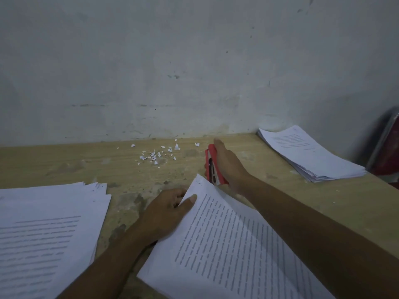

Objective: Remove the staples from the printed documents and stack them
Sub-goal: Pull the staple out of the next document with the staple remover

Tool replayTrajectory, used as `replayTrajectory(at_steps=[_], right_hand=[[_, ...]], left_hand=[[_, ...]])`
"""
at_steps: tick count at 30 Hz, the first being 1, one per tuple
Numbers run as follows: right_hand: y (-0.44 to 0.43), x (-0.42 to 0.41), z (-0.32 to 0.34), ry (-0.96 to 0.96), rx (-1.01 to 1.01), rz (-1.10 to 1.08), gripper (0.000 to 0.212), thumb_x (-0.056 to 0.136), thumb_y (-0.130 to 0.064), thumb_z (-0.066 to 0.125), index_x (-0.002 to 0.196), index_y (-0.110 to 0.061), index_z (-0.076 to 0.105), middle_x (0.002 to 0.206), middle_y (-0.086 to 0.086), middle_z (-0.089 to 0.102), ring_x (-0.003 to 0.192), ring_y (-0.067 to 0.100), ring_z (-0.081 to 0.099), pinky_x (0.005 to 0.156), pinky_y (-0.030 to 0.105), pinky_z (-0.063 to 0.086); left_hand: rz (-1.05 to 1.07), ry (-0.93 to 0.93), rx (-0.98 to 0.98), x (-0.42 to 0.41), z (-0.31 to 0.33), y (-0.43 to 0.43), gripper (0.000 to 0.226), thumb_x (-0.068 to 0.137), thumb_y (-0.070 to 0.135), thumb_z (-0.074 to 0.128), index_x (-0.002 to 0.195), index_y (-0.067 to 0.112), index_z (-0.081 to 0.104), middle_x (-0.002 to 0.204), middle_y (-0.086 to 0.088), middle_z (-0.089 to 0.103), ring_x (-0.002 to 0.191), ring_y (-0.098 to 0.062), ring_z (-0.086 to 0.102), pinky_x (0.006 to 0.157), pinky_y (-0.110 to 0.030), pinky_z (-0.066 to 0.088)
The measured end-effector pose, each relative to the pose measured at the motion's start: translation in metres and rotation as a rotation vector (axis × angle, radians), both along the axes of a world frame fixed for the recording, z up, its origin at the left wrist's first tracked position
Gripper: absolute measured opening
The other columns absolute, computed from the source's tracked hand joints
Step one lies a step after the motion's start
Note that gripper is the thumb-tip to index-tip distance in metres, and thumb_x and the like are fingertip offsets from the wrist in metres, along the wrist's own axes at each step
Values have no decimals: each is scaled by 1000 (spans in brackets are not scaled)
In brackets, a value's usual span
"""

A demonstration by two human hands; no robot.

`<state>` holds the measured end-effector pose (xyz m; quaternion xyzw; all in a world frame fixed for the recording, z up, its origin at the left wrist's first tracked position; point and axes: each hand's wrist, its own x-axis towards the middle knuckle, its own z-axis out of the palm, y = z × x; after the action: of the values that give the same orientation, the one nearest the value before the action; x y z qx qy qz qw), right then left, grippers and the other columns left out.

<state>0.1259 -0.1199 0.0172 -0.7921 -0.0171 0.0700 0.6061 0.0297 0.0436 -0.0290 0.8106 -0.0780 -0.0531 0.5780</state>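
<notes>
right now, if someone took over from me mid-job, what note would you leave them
Left hand pinches the top corner of the printed document in front.
Right hand grips the red staple remover on the table.
Left stack and far-right stack: which is finished is unclear.
Torn scraps by the wall suggest staples already pulled.
Left to do: unstaple this document, stack it.

The left hand (166,214) pinches the top corner of a printed document (226,244). The right hand (228,167) holds a red staple remover (210,160) on the wooden table (86,162), near small paper scraps (154,155).
</notes>
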Motion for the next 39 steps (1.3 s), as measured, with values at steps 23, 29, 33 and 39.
replayTrajectory(at_steps=[23, 29, 33, 39], right_hand=[[55, -11, -15, -255, -163, -48, 88, 100, -63, 17, 66, 2, 66, 63, 15, 66, 60, 25, 63, 75, 41, 57], [58, -12, -21, -329, -135, -82, 88, 100, -61, 19, 62, 6, 61, 59, 21, 62, 57, 30, 62, 69, 47, 57], [59, -12, -23, -321, -111, -87, 85, 102, -59, 18, 70, 6, 64, 61, 20, 61, 56, 26, 59, 61, 41, 53], [33, 10, -8, -140, 44, -84, 54, 101, -36, 24, 73, -9, 61, 65, 12, 60, 54, 23, 55, 53, 30, 44]], left_hand=[[1, -97, 89, 5, -8, 1, 24, 98, 30, 55, 95, 16, 74, 85, 9, 77, 72, -7, 72, 66, -24, 57], [-8, -72, 58, 3, -8, 0, 20, 98, 26, 56, 96, 15, 73, 83, 12, 76, 71, -5, 72, 60, -15, 52], [-13, -67, 41, 3, -7, -1, 16, 98, 26, 57, 100, 20, 72, 88, 11, 77, 76, -5, 73, 65, -17, 54], [17, -38, 22, 5, -7, 1, 16, 97, 30, 58, 112, 29, 63, 98, 9, 76, 82, -6, 73, 77, -32, 60]])
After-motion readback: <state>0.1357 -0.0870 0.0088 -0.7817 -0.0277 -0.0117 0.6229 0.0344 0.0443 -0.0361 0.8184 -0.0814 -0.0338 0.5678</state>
